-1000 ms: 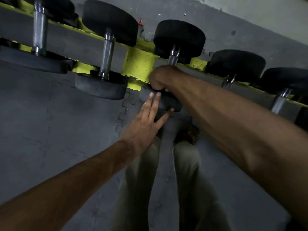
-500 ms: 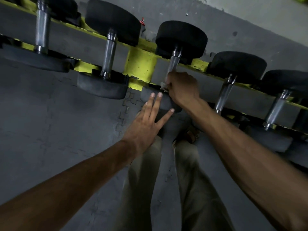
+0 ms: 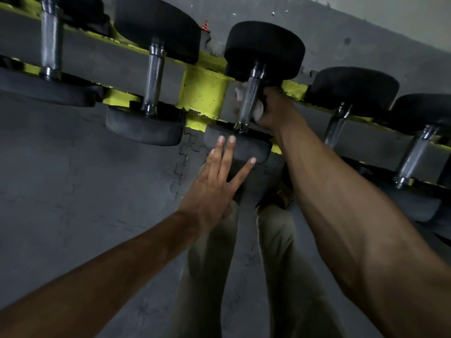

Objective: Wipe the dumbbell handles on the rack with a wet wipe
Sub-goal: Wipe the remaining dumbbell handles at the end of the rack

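The right hand (image 3: pixel 274 111) is gripping the wet wipe (image 3: pixel 259 112) around 1 handle (image 3: pixel 249 101); the left hand (image 3: pixel 214 186), fingers straight, is bracing its head (image 3: pixel 255 145). Handles (image 3: pixel 415 154) at 3 o'clock are likely awaiting wiping.

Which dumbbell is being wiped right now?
The middle dumbbell, just right of the yellow upright: the right hand holds a wipe around its handle.

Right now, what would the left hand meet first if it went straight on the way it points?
The left hand would meet the dumbbell's near rubber head; its fingertips seem to touch it, depth unclear.
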`<action>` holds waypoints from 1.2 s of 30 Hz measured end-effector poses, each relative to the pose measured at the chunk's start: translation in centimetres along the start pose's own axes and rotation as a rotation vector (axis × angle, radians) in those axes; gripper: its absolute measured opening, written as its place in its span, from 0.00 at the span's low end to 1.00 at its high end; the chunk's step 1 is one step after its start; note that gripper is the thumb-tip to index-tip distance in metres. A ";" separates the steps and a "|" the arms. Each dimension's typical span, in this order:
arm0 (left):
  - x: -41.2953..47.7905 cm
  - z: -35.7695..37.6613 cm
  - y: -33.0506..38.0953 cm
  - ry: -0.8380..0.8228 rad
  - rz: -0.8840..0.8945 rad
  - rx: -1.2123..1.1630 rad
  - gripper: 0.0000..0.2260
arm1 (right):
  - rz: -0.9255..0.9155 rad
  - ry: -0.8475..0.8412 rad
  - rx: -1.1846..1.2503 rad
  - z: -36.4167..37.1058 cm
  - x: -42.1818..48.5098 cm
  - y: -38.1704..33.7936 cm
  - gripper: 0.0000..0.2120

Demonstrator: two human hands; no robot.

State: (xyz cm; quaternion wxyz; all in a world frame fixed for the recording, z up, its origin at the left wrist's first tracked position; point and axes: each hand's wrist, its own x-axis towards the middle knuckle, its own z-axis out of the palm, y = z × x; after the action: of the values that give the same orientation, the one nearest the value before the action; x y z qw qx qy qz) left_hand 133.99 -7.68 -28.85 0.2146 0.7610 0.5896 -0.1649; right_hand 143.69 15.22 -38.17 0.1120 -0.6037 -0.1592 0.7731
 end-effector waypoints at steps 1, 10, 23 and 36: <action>0.1 0.2 0.1 -0.014 -0.010 0.004 0.49 | -0.001 -0.059 0.100 0.3 0.0 -0.5 0.09; -0.1 -0.1 0.1 -0.007 0.005 -0.033 0.46 | -0.144 0.142 0.153 -1.1 -1.0 2.4 0.09; 0.1 0.7 0.4 0.006 -0.005 -0.018 0.47 | -0.223 0.167 0.022 -1.9 0.0 1.5 0.08; 0.0 0.0 0.7 -0.015 -0.021 0.014 0.45 | -0.687 0.551 -0.447 0.0 -2.1 2.9 0.09</action>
State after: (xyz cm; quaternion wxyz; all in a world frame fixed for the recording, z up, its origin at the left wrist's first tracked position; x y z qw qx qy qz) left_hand 134.70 -7.81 -28.78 0.2119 0.7549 0.5949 -0.1772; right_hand 144.24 11.82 -37.39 0.2663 -0.7077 -0.4753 0.4499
